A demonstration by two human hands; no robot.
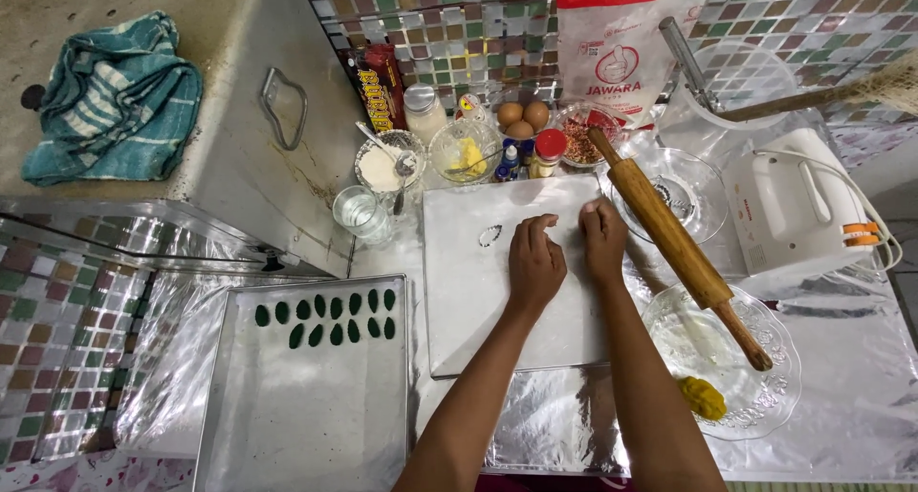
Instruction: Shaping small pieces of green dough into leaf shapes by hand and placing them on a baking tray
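My left hand (534, 262) and my right hand (604, 239) press side by side, fingers curled down, on a white cutting board (469, 301); whatever lies under them is hidden. A small leaf-shaped metal cutter (490, 235) lies on the board just left of my left hand. A wooden rolling pin (677, 243) rests to the right, across two glass dishes. A metal baking tray (306, 406) at lower left holds several dark green leaf-shaped dough pieces (325, 318).
A glass plate (755, 396) with a yellow dough lump (703, 397) sits at right. A white hand mixer (798, 210), a flour bag (617, 47), eggs (523, 117), small bowls, jars and a glass (361, 213) crowd the back. A metal box with a teal towel (115, 95) stands left.
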